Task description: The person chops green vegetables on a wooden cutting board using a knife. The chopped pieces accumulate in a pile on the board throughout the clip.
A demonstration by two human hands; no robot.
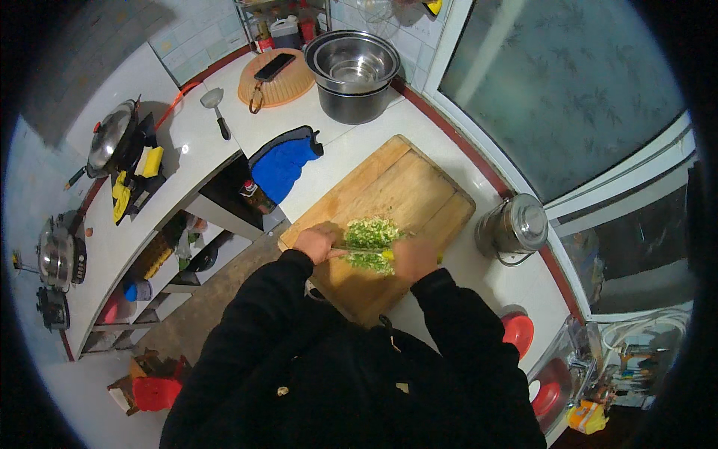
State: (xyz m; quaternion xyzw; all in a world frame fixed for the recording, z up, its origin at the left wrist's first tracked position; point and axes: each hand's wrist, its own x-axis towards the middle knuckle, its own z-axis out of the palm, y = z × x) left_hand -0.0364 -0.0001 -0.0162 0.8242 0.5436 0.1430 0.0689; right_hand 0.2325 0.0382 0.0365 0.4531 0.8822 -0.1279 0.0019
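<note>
A wooden cutting board (415,185) lies at an angle on the white counter before me. Chopped green and pale vegetable pieces (371,233) are heaped at its middle, and a knife (362,250) crosses over them, its blade seen nearly edge-on. My right hand (414,259) is closed around the knife's yellow handle. At the other end of the blade is my left hand (315,244), its fingers against or close to the tip; whether they press on the blade cannot be made out.
Nested steel pots (353,104) stand beyond the board, near an orange plastic basket (277,76) with a phone on it. A blue cloth (283,168) and a bottle (257,197) are at the left. To the right stands a lidded metal pail (513,227); a sink (561,381) is lower right.
</note>
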